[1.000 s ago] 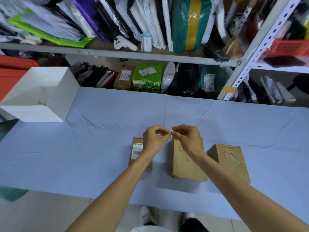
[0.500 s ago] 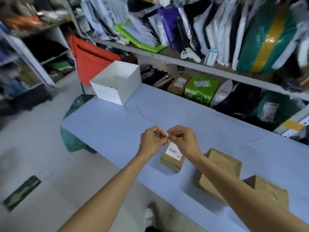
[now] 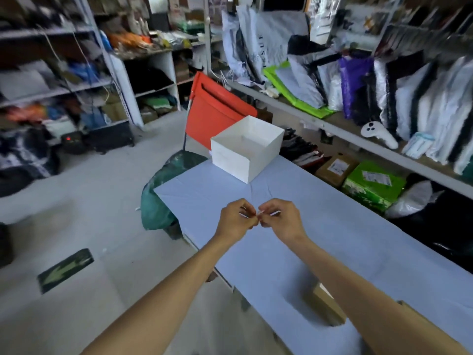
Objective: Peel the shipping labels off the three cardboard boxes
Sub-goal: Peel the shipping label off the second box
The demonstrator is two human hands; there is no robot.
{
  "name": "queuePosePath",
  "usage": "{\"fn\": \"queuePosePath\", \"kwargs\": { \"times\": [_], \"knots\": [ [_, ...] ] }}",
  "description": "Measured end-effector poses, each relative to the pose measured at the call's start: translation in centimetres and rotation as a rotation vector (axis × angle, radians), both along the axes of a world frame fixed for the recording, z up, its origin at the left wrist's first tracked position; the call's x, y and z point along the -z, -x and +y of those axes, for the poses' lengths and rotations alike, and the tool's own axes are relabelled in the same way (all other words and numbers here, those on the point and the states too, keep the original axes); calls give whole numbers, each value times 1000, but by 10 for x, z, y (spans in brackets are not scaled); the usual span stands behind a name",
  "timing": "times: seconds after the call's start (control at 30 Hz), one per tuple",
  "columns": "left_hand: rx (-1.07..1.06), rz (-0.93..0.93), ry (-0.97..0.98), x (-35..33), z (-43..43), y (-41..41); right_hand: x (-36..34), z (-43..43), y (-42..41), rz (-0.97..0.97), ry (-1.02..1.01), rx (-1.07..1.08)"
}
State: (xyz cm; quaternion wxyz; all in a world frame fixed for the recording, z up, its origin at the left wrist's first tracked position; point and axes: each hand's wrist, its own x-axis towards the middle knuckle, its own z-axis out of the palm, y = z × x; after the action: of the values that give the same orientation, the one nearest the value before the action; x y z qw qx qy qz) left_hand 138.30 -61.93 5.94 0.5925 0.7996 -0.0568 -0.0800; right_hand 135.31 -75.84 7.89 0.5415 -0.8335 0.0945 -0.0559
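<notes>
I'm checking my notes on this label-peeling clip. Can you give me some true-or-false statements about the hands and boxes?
1. The left hand and the right hand pinch a small white scrap between them. True.
2. The white box lies upside down. False: it stands open-topped on the table.
3. The left hand rests on a cardboard box. False: it is held over bare table; the cardboard box lies by the right forearm.
4. A green box bearing a label sits to the right of the table. True.

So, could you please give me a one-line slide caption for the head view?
Left hand and right hand pinch a small white scrap together above the blue table, an open white box beyond.
</notes>
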Motion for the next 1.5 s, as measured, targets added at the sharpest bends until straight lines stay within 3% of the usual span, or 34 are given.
{"fn": "queuePosePath", "kwargs": {
  "times": [0.37, 0.7, 0.93, 1.17, 1.5],
  "knots": [
    [82, -9, -117, -12, 74, -115, -17, 75, -104, 36, 8, 44],
    [183, 8, -165, -6, 47, -228, 1, 46, -213, 46, 84, 129],
    [405, -151, -401, -17, 18, -309, -3, 15, -272, 79, 123, 186],
    [588, -349, -900, -29, -1, -384, -6, 3, -331, 157, 342, 229],
    [646, -379, -918, -23, -15, -426, -8, -9, -391, 222, 363, 221]
  ]
}}
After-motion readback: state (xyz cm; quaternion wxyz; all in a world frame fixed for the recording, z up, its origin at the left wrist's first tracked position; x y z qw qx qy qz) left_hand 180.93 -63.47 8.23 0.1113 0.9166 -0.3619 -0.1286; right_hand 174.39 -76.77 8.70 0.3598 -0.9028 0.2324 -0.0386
